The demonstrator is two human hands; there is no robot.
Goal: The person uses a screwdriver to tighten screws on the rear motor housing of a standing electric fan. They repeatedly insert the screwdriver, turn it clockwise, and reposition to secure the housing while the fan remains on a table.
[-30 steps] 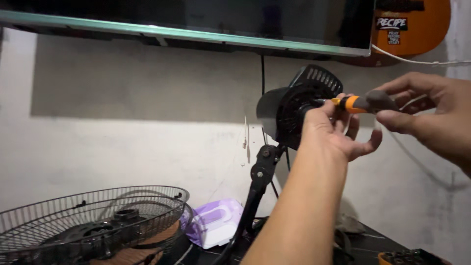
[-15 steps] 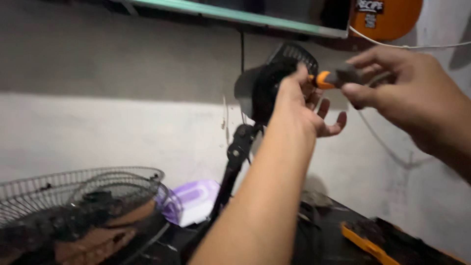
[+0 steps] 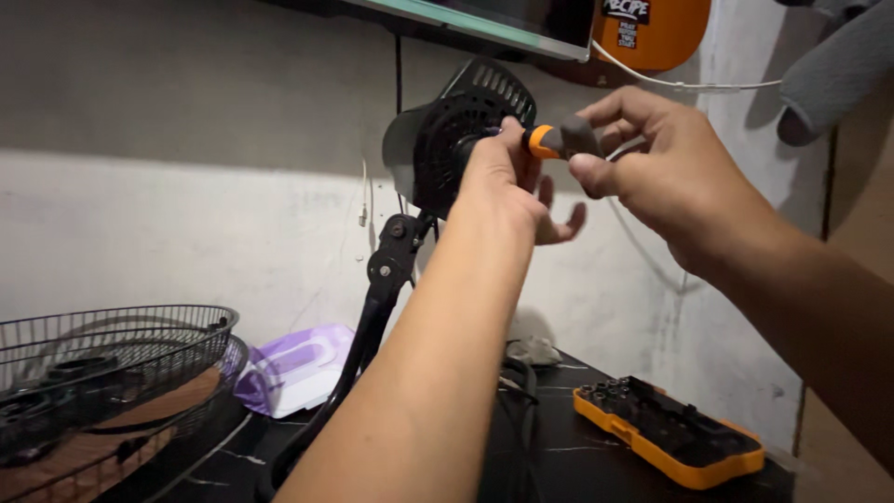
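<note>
Head view: right hand (image 3: 670, 177) grips orange-grey screwdriver (image 3: 559, 142); left hand (image 3: 507, 182), fingers loosely spread, steadies fan motor housing (image 3: 447, 140); positions unchanged since earlier.

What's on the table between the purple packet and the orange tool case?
In the head view, the fan's black stand and some dark cables lie between the purple packet and the orange tool case.

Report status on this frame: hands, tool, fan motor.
Right hand grips the orange-and-grey screwdriver, tip at the black fan motor housing. Left hand steadies the housing by the tip. Nothing in the way.
</note>
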